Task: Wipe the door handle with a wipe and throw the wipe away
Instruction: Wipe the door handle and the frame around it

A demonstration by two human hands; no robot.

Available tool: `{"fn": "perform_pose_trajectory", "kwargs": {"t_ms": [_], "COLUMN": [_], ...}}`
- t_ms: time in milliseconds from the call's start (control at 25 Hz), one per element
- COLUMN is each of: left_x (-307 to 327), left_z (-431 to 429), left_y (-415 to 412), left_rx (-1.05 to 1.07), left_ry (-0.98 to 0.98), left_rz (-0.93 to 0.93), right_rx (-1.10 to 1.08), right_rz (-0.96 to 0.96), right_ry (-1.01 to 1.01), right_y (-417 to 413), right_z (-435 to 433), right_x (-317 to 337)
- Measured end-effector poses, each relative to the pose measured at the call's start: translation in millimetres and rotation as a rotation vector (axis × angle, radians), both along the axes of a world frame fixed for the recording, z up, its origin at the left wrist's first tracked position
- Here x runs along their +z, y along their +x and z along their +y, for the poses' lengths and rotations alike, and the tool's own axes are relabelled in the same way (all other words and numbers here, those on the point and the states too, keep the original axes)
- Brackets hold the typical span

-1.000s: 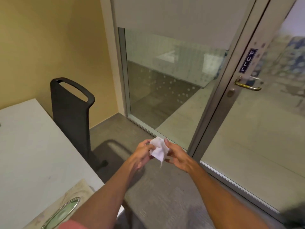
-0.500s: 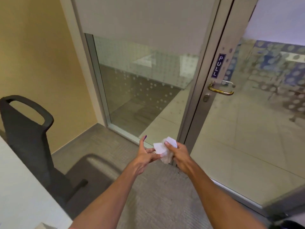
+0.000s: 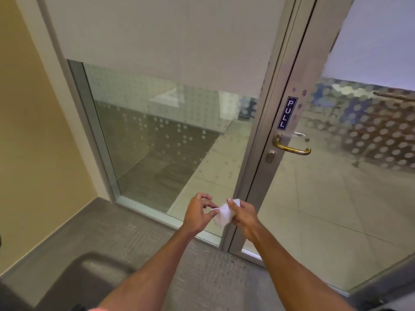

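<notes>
A white wipe is stretched between both hands in front of the glass door's lower frame. My right hand grips its crumpled bulk. With thumb and finger, my left hand pinches one corner and pulls it sideways. The brass lever door handle sits on the grey metal door frame, up and to the right of my hands, below a blue PULL sign. A round lock cylinder lies just under the handle. Neither hand touches the handle.
The glass door stands at the right, with a fixed glass panel and a lowered white blind to its left. A yellow wall closes the left side. Grey carpet covers the floor, and a dark chair edge shows at bottom left.
The view has swung right and closer to the door, so the chair and table left the frame. My hands have drawn apart, stretching the wipe between them.
</notes>
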State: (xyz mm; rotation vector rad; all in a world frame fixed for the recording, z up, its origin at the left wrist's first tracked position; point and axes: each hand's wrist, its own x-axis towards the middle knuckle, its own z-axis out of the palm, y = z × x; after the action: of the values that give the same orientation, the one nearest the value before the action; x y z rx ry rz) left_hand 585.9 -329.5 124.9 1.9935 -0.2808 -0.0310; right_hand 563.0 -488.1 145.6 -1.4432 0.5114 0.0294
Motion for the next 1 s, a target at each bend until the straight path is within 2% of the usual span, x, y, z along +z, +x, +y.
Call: {"fn": "perform_pose_trajectory", "kwargs": {"t_ms": [80, 200, 320, 440, 600, 680, 880, 1000], "left_x": [4.0, 14.9, 24.6, 35.1, 50.6, 56.6, 69.5, 82.8], "left_z": [7.6, 11.3, 5.9, -5.3, -28.5, -42.2, -84.1, -110.8], "left_y": [26.8, 59.5, 83.2, 103.1, 133.2, 149.4, 201.0, 230.5], "left_rx": [0.016, 0.018, -0.042, -0.087, -0.111, -0.068, -0.053, -0.054], "left_ry": [-0.085, -0.288, -0.339, -0.375, -0.35, -0.365, -0.36, -0.293], "left_rz": [0.062, 0.26, 0.326, 0.308, 0.252, 0.224, 0.151, -0.021], "right_rx": [-0.023, -0.113, -0.174, -0.174, 0.066, 0.115, 0.06, 0.013], "right_rz": [-0.015, -0.05, -0.144, -0.197, -0.17, -0.181, -0.24, -0.293], "right_ry": [-0.046, -0.101, -0.138, -0.097, 0.002, -0.005, 0.039, 0.153], "right_y": [18.7, 42.3, 62.3, 86.3, 112.5, 124.5, 166.0, 190.8], "right_z": [1.7, 3.3, 5.6, 2.9, -10.3, -21.2, -60.4, -79.2], "right_x": [3.7, 7.8, 11.4, 18.1, 19.1, 18.8, 36.6, 54.3]}}
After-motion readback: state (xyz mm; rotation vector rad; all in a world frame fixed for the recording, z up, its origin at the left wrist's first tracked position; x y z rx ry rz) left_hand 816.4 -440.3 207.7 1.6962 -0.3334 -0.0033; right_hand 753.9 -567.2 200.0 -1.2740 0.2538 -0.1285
